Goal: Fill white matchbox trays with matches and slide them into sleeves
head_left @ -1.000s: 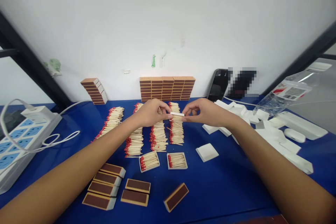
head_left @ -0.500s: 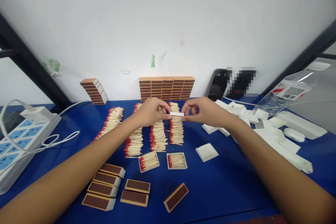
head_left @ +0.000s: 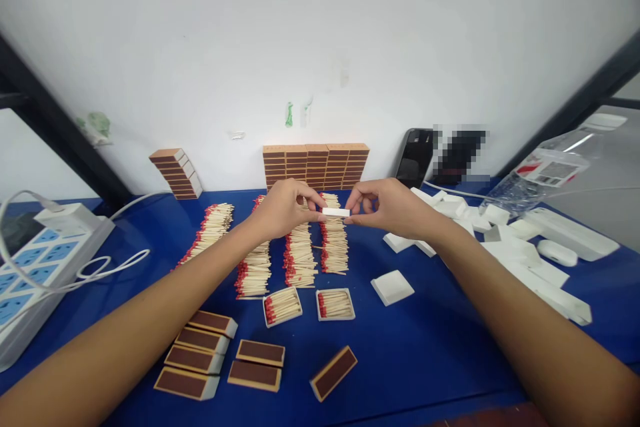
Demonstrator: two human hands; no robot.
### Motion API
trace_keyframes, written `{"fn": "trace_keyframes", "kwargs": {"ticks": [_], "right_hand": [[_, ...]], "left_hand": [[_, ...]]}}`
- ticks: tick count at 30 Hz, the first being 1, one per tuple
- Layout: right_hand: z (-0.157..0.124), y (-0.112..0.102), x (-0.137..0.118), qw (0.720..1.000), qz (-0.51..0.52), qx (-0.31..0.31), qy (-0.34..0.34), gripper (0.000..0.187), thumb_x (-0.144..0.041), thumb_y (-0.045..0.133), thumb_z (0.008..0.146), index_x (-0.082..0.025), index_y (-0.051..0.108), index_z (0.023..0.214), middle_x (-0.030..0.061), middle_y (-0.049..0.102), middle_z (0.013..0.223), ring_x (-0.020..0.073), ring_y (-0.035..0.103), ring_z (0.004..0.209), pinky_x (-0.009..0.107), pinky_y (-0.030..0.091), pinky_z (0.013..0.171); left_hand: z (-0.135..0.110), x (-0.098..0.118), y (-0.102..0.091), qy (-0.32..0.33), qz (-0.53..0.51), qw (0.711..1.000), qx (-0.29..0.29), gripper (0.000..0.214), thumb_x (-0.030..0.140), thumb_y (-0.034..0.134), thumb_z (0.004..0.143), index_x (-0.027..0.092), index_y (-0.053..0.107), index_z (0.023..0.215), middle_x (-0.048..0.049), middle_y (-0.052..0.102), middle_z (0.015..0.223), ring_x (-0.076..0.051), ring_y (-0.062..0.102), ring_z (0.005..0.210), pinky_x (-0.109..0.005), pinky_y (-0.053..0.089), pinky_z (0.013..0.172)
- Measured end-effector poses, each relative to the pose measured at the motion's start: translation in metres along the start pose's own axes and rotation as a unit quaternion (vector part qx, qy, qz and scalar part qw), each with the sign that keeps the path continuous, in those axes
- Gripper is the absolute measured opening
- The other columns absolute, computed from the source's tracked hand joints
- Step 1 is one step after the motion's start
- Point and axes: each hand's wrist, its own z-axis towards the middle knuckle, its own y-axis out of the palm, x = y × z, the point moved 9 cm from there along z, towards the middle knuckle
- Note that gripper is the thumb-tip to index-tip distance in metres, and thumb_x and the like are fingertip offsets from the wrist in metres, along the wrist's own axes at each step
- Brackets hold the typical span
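Between my two hands a small white matchbox tray [head_left: 336, 212] is held, seen edge-on, above the far end of the rightmost row of matches [head_left: 334, 247]. My left hand [head_left: 290, 209] pinches its left end, and my right hand [head_left: 381, 209] pinches its right end. Whether anything lies inside the tray is hidden. Nearer to me lie two trays filled with red-headed matches, a left filled tray [head_left: 283, 307] and a right filled tray [head_left: 335, 305]. A separate white tray [head_left: 393, 287] rests to their right.
Matchbox sleeves [head_left: 190, 359] lie front left, with a single sleeve [head_left: 333, 373] at front centre. Stacked matchboxes [head_left: 316, 167] line the wall. White trays [head_left: 520, 257] pile up on the right near a plastic bottle [head_left: 545, 167]. A power strip [head_left: 50, 260] sits left.
Both hands stay on the white tray and have risen very slightly with it. The whole view has shifted a little; the other things lie as before.
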Motion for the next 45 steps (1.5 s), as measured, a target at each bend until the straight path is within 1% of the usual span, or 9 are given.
{"fn": "trace_keyframes", "kwargs": {"ticks": [4,8,11,15,18,21,24,28,45], "right_hand": [[0.0,-0.002,-0.002,1.0,-0.006,0.012,-0.01,0.022,-0.04,0.08,0.076,-0.02,0.072,0.083,0.001,0.066,0.068,0.015,0.056,0.061,0.029,0.041,0.058],[0.0,-0.006,-0.006,0.999,-0.007,0.04,-0.022,0.019,-0.038,0.077,0.08,-0.02,0.072,0.083,0.002,0.067,0.069,0.0157,0.057,0.062,0.029,0.043,0.058],[-0.001,-0.01,-0.007,0.997,-0.003,0.067,-0.024,0.024,-0.043,0.076,0.083,-0.02,0.072,0.089,0.0038,0.07,0.073,0.0166,0.058,0.063,0.031,0.044,0.059],[0.0,-0.012,-0.006,0.995,-0.004,0.098,-0.024,0.033,-0.049,0.075,0.087,-0.019,0.073,0.099,0.0059,0.074,0.083,0.0169,0.058,0.065,0.032,0.045,0.062],[0.002,-0.011,0.001,0.993,-0.023,0.115,-0.01,0.028,-0.046,0.071,0.09,-0.019,0.075,0.095,0.0044,0.071,0.079,0.0165,0.055,0.065,0.031,0.042,0.061],[0.007,0.004,0.012,0.997,-0.02,0.081,-0.001,0.027,-0.045,0.069,0.091,-0.02,0.077,0.087,0.0033,0.069,0.075,0.0166,0.051,0.065,0.031,0.04,0.061],[0.013,0.024,0.022,1.0,-0.005,0.03,-0.006,0.026,-0.045,0.069,0.09,-0.02,0.078,0.09,0.0037,0.072,0.082,0.0157,0.05,0.064,0.031,0.039,0.061],[0.018,0.039,0.029,1.0,0.01,0.0,-0.004,0.028,-0.047,0.069,0.09,-0.02,0.078,0.092,0.0039,0.073,0.084,0.0145,0.047,0.062,0.03,0.037,0.059],[0.021,0.049,0.031,0.999,0.001,-0.043,0.013,0.029,-0.047,0.065,0.089,-0.02,0.074,0.085,0.0056,0.072,0.082,0.0168,0.052,0.066,0.031,0.039,0.062]], "left_hand": [[0.0,-0.002,-0.001,0.005,-0.009,1.0,0.012,0.016,0.031,0.089,0.077,0.023,0.085,0.09,-0.0028,0.075,0.081,-0.016,0.06,0.074,-0.032,0.042,0.067],[0.001,0.001,-0.007,0.026,0.005,0.999,0.033,0.013,0.031,0.085,0.081,0.024,0.085,0.093,-0.0025,0.074,0.081,-0.018,0.063,0.079,-0.033,0.043,0.071],[0.001,0.005,-0.013,0.045,0.022,0.997,0.051,0.011,0.03,0.082,0.085,0.024,0.084,0.095,-0.0028,0.074,0.085,-0.018,0.063,0.082,-0.033,0.045,0.074],[0.001,0.002,-0.025,0.034,0.011,0.997,0.072,0.012,0.029,0.079,0.087,0.021,0.082,0.095,-0.0055,0.075,0.093,-0.018,0.067,0.085,-0.033,0.051,0.077],[0.002,-0.001,-0.042,0.017,-0.011,0.994,0.105,0.015,0.029,0.081,0.085,0.018,0.082,0.096,-0.0076,0.077,0.096,-0.017,0.069,0.084,-0.032,0.054,0.079],[0.002,-0.001,-0.065,-0.001,0.004,0.989,0.149,0.017,0.031,0.082,0.083,0.018,0.082,0.094,-0.0073,0.079,0.093,-0.017,0.068,0.081,-0.032,0.053,0.075],[0.001,0.002,-0.084,-0.006,0.019,0.985,0.174,0.018,0.032,0.083,0.082,0.018,0.083,0.094,-0.0069,0.08,0.09,-0.018,0.067,0.08,-0.032,0.052,0.072],[-0.001,0.004,-0.098,-0.013,0.034,0.982,0.187,0.017,0.032,0.083,0.082,0.019,0.084,0.093,-0.0075,0.08,0.091,-0.018,0.067,0.081,-0.033,0.05,0.071],[-0.001,0.002,-0.103,-0.015,0.039,0.982,0.185,0.016,0.033,0.083,0.082,0.02,0.083,0.091,-0.0075,0.081,0.092,-0.019,0.069,0.084,-0.033,0.052,0.072]]}}
